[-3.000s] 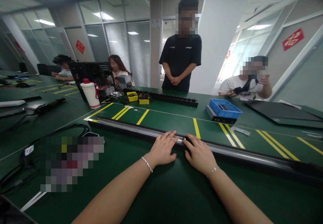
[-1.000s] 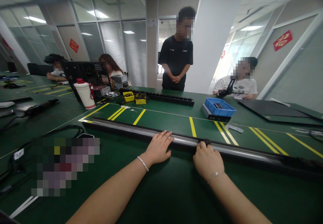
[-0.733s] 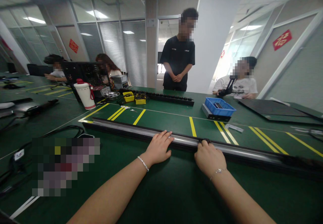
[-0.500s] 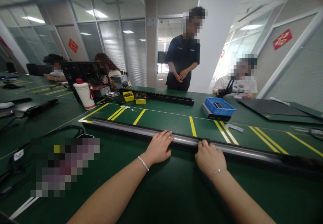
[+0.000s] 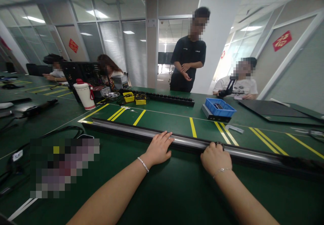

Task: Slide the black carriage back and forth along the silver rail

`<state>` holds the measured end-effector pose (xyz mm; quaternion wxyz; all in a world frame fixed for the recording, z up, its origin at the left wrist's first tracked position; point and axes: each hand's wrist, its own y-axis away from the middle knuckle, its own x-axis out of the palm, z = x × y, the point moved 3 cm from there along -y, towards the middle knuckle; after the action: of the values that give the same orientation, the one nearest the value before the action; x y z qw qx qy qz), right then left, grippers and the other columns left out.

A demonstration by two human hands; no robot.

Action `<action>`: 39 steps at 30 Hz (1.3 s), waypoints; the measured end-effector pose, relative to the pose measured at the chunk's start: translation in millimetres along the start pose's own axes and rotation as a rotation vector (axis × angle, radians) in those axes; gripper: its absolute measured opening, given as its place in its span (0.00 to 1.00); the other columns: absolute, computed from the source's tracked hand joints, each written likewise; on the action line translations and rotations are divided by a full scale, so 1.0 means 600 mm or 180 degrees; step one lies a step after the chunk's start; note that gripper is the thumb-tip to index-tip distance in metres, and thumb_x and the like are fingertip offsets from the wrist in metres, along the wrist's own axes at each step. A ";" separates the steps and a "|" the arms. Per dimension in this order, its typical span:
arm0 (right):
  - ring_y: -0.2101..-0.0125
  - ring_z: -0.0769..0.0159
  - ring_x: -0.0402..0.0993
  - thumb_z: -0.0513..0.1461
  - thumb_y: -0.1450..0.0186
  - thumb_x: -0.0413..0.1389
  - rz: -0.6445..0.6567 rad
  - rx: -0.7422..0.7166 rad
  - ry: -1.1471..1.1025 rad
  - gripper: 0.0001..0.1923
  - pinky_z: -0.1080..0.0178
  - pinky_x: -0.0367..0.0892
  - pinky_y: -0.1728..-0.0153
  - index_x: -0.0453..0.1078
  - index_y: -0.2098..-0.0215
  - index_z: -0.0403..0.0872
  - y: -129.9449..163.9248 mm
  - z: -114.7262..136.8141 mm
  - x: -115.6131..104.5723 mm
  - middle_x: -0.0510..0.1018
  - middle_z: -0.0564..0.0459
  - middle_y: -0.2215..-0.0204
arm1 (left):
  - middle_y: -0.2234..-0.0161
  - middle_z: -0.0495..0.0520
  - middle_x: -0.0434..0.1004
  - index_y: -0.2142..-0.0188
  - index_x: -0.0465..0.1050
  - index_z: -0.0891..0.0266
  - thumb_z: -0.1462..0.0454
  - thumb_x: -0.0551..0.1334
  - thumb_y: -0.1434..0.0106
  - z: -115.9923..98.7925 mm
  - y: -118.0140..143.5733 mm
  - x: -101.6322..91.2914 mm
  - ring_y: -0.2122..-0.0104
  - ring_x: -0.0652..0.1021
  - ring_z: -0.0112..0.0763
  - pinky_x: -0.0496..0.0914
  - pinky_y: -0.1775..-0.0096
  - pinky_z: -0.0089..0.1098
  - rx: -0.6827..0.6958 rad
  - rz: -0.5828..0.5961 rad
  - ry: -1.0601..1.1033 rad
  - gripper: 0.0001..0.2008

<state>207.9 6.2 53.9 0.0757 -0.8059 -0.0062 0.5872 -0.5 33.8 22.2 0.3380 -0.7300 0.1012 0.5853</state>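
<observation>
A long black bar (image 5: 187,141) with a shiny grey top strip lies slantwise across the green table in front of me. My left hand (image 5: 159,148) rests on its near edge, fingers stretched out over the strip. Farther right along the bar, my right hand (image 5: 216,159) is closed, its fingers curled down at the strip. A small dark thing (image 5: 220,145) shows at those fingertips, mostly hidden, and I cannot make out what it is.
Beyond the bar are a blue bin (image 5: 220,107), yellow trays (image 5: 140,100), a black strip (image 5: 174,100) and a white cup (image 5: 84,95). Cables (image 5: 63,129) lie at left, black panels (image 5: 273,109) at right. One person (image 5: 189,63) stands opposite; several others sit.
My right hand has slid a little to the right along the bar, the dark thing moving with it. My left hand stays in place. The standing person has shifted right and moved their hands.
</observation>
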 end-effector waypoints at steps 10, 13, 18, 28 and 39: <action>0.53 0.47 0.65 0.45 0.38 0.49 0.0717 0.0384 -0.0124 0.20 0.53 0.61 0.60 0.67 0.51 0.44 -0.012 -0.051 0.004 0.69 0.38 0.54 | 0.38 0.54 0.55 0.45 0.60 0.56 0.60 0.58 0.42 0.000 0.001 -0.001 0.39 0.54 0.40 0.52 0.42 0.43 0.0010 0.0026 0.0017 0.24; 0.52 0.47 0.65 0.47 0.40 0.51 0.0837 0.0521 -0.0151 0.22 0.51 0.61 0.58 0.67 0.51 0.45 -0.024 -0.085 0.019 0.68 0.37 0.52 | 0.38 0.54 0.54 0.45 0.60 0.56 0.59 0.58 0.42 0.000 0.001 -0.001 0.39 0.54 0.41 0.52 0.42 0.44 0.0018 0.0017 0.0035 0.24; 0.50 0.46 0.64 0.49 0.45 0.54 0.0958 0.0654 -0.0256 0.26 0.49 0.62 0.57 0.68 0.52 0.45 -0.039 -0.135 0.044 0.66 0.38 0.50 | 0.38 0.54 0.54 0.45 0.60 0.57 0.60 0.58 0.42 -0.001 0.000 -0.001 0.39 0.54 0.42 0.53 0.43 0.45 0.0015 0.0042 0.0028 0.24; 0.48 0.46 0.62 0.43 0.45 0.55 0.1219 0.0748 -0.0356 0.25 0.48 0.61 0.54 0.67 0.50 0.45 -0.040 -0.181 0.048 0.65 0.39 0.49 | 0.39 0.54 0.55 0.46 0.61 0.56 0.60 0.58 0.42 0.001 0.001 0.000 0.39 0.54 0.41 0.54 0.43 0.45 0.0023 -0.0025 0.0009 0.24; 0.46 0.46 0.59 0.36 0.39 0.40 0.1348 0.1131 -0.0556 0.26 0.47 0.59 0.52 0.62 0.44 0.46 -0.039 -0.215 0.040 0.61 0.38 0.44 | 0.39 0.54 0.55 0.46 0.61 0.56 0.60 0.58 0.42 0.001 0.001 0.001 0.39 0.54 0.41 0.53 0.43 0.44 0.0024 -0.0040 0.0023 0.24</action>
<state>339.3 16.7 72.5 0.0906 -0.7097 0.2587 0.6490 -1.4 33.9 21.1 0.3441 -0.7314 0.1000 0.5802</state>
